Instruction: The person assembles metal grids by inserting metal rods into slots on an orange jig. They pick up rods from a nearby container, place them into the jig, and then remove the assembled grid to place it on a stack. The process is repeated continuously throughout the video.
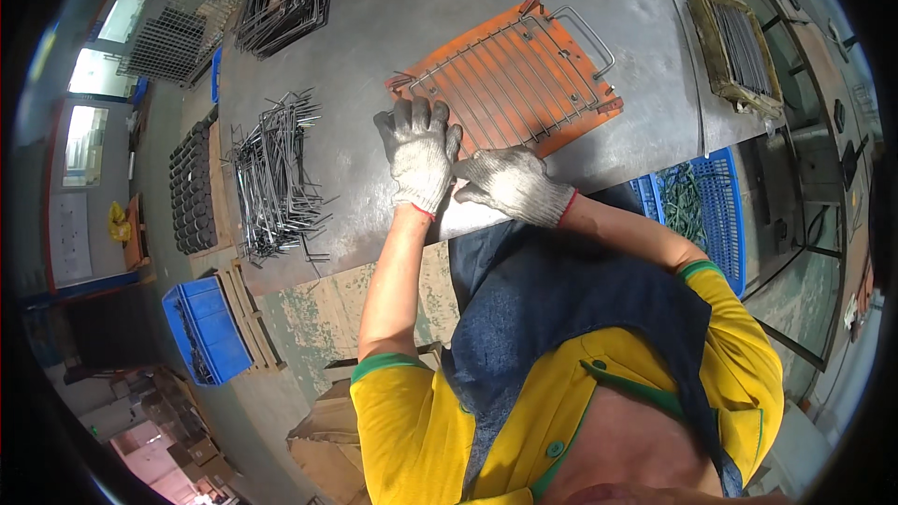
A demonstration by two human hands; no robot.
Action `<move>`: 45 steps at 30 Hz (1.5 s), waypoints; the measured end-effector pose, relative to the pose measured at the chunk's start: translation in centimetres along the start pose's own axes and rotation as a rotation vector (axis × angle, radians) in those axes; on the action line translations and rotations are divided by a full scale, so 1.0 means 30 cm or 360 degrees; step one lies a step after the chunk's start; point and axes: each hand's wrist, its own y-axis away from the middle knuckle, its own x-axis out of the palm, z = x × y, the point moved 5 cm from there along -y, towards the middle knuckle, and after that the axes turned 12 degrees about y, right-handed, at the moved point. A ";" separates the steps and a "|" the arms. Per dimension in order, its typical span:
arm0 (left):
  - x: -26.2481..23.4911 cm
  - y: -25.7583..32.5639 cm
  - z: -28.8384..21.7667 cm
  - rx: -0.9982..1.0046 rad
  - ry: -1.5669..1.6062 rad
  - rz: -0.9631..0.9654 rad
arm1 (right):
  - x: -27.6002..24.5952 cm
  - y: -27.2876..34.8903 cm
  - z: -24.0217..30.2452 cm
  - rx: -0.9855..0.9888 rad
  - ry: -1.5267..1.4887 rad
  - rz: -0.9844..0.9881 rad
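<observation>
Silver wire grill rack [514, 84] lies on an orange flat jig plate [571, 126] mid grey metal tabletop [374, 9]. Gloved left hand [421, 154] presses flat near the table's front edge, fingers spread, holding nothing; gloved right hand [513, 185] rests beside it, fingers loosely curled, empty.

Near corner of orange jig plate [561, 122] hidden under left hand [420, 154] and right hand [513, 185]; wire rack [510, 70] end there hidden too. Fingertips of right hand tucked under, grip can't be told. Blue crate [706, 201] partly covered by right arm, green contents too small to identify. Bent wire pile [276, 178] too tangled to count. Counter [393, 19] cut by top edge.
</observation>
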 end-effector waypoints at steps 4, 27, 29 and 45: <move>0.005 0.000 -0.009 -0.0020 0.0043 0.0023 | 0.057 -0.028 -0.018 0.0031 0.0043 0.0359; 0.055 -0.136 0.075 -0.0022 -0.0198 0.0012 | 0.050 0.022 -0.067 0.0013 -0.0696 0.0101; 0.064 -0.134 0.067 -0.0020 -0.0251 0.0005 | 0.059 0.023 -0.066 -0.0004 -0.0887 0.0083; 0.153 0.298 0.199 -0.1960 0.2645 0.0431 | -0.212 0.530 -0.648 0.1612 -0.1079 -0.0921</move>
